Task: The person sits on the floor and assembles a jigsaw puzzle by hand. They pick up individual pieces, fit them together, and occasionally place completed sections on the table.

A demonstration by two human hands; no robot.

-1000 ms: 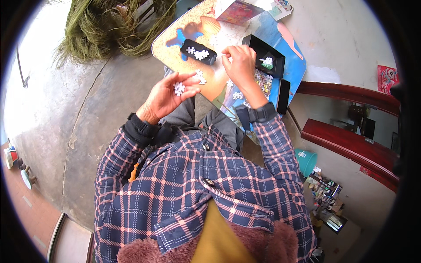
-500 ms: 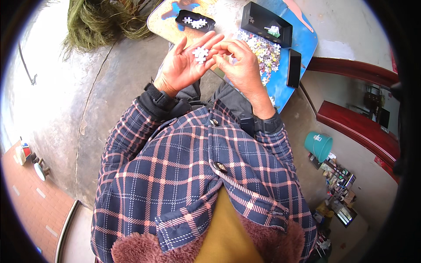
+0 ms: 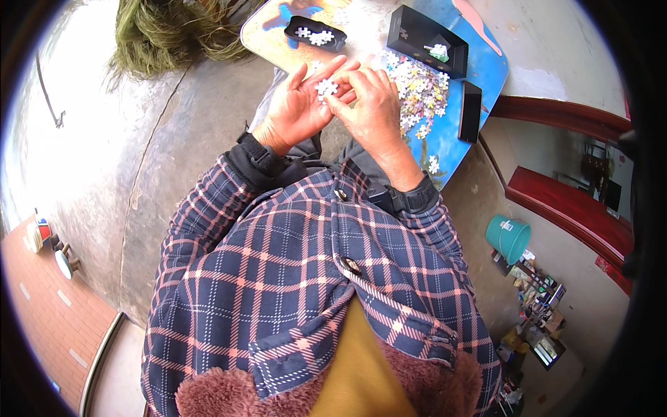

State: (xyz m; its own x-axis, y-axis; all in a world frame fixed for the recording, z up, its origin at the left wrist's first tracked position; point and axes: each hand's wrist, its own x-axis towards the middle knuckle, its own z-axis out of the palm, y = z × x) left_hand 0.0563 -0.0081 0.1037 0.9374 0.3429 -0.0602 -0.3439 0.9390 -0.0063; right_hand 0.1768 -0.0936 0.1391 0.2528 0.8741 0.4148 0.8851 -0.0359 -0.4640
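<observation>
My left hand (image 3: 295, 108) is turned palm up with its fingers stretched out. On the palm lies a small cluster of white jigsaw puzzle pieces (image 3: 326, 87). My right hand (image 3: 372, 108) reaches over the left fingers, its thumb and fingertips closed in a pinch at the edge of these pieces; its fingers partly hide what they grip. Beyond the hands, a black tray (image 3: 337, 47) holds a few more pieces. A heap of loose jigsaw pieces (image 3: 425, 90) spreads over the table beside my right hand.
The blue, picture-topped table (image 3: 495, 69) carries an open black box (image 3: 410, 31) with a small item inside, a dark phone (image 3: 470, 112) and a pink strip-like object (image 3: 479, 26). Green fibrous strands (image 3: 167, 42) hang at far left. A teal bucket (image 3: 508, 238) stands at right.
My right hand has moved left over the left palm, and its thumb now meets the cluster of pieces. The view has shifted slightly.
</observation>
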